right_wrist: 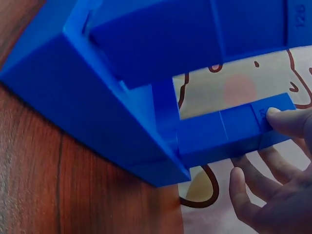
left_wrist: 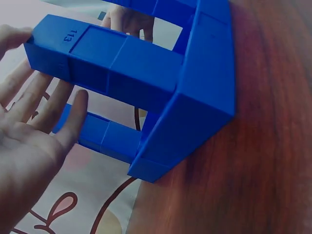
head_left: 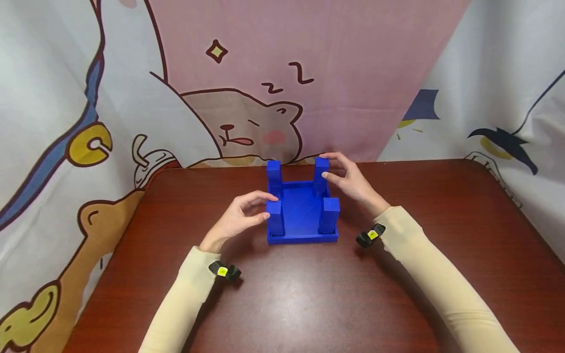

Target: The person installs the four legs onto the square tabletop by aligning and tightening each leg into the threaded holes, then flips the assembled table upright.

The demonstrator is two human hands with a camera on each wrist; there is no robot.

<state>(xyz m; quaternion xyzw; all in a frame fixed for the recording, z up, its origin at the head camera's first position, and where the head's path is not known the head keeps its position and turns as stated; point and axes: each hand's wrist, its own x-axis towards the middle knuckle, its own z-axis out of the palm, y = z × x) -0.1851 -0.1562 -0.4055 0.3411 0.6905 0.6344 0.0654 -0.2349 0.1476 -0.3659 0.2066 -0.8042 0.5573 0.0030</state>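
Observation:
A blue square tray point(head_left: 303, 239) with a low rim rests on the table, and a tall blue block pillar stands upright at each corner. My left hand point(head_left: 236, 215) pinches the top of the near left pillar point(head_left: 276, 223) between thumb and fingers. The number 113 shows near the top of this pillar point(left_wrist: 141, 66) in the left wrist view. Around the top of the far right pillar point(head_left: 321, 179), my right hand point(head_left: 350, 182) holds with thumb and fingers on different sides. The far left pillar point(head_left: 274, 172) and near right pillar point(head_left: 329, 215) stand untouched.
The dark reddish-brown wooden table point(head_left: 282, 304) extends on both sides of the tray and in front of it. Behind its far edge hangs a cartoon-printed curtain point(head_left: 353, 73), close to the far pillars.

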